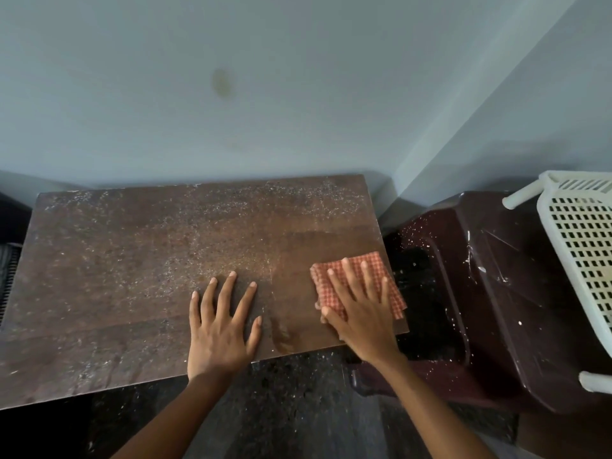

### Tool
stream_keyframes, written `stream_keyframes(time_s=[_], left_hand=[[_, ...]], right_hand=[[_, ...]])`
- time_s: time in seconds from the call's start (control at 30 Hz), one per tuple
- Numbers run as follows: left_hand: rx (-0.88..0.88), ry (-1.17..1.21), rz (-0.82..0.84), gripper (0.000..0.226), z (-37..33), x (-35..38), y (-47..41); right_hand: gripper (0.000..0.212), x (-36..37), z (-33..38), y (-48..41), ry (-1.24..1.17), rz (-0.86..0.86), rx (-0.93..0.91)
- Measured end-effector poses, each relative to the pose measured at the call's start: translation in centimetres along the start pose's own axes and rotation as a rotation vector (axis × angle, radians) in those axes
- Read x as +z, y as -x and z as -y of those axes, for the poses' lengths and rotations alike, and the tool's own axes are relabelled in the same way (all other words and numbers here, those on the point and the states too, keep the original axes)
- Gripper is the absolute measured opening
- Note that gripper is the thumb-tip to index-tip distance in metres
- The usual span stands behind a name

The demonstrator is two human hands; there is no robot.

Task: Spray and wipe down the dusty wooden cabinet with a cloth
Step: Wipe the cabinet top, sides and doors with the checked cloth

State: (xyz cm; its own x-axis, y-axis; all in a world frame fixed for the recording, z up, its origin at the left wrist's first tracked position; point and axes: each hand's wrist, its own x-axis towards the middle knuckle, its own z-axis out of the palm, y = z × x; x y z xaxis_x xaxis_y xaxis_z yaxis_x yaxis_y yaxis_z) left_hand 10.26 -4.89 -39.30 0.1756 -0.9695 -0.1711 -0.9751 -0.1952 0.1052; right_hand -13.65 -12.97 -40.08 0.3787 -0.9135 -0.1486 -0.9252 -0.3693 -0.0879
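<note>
right hand (359, 303) lies flat with fingers spread on the folded red checked cloth (361, 279), pressing it to the near right corner of the dusty wooden cabinet (132, 276) top. left hand (222, 323) rests beside it, palm down, holding nothing. dark plastic stool (496, 293) and white basket (583, 246) stand just right.

Pale blue-grey wall (298, 44) behind, yellowish stain (222, 81) on it. Wall corner at right. Dark speckled floor (298, 392) below. Dark maroon plastic chair (496, 293) at right, spattered with white specks; white perforated basket (583, 246) resting on it.
</note>
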Motion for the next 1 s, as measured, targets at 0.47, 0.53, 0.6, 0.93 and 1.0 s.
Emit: stream_keyframes(time_s=[0.47,0.53,0.6,0.93,1.0], left_hand=[[0.003,0.022,0.047,0.058,0.2,-0.3,0.0],[-0.003,0.029,0.061,0.06,0.2,-0.4,-0.1],[-0.002,0.039,0.076,0.062,0.2,-0.6,-0.1],[-0.003,0.058,0.114,0.061,0.3,-0.7,-0.2],[-0.012,0.067,0.116,0.06,0.2,-0.7,-0.2]], right_hand=[[0.069,-1.4,7.7,-9.3,-0.03,0.074,-0.144],[0.069,-0.7,6.8,-6.9,-0.003,0.014,-0.226],[0.067,-0.3,4.5,-5.4,0.007,0.008,-0.237],[0.07,-3.0,1.1,-13.5,-0.098,0.071,0.238],[0.066,-3.3,2.8,-15.9,-0.123,0.091,0.254]])
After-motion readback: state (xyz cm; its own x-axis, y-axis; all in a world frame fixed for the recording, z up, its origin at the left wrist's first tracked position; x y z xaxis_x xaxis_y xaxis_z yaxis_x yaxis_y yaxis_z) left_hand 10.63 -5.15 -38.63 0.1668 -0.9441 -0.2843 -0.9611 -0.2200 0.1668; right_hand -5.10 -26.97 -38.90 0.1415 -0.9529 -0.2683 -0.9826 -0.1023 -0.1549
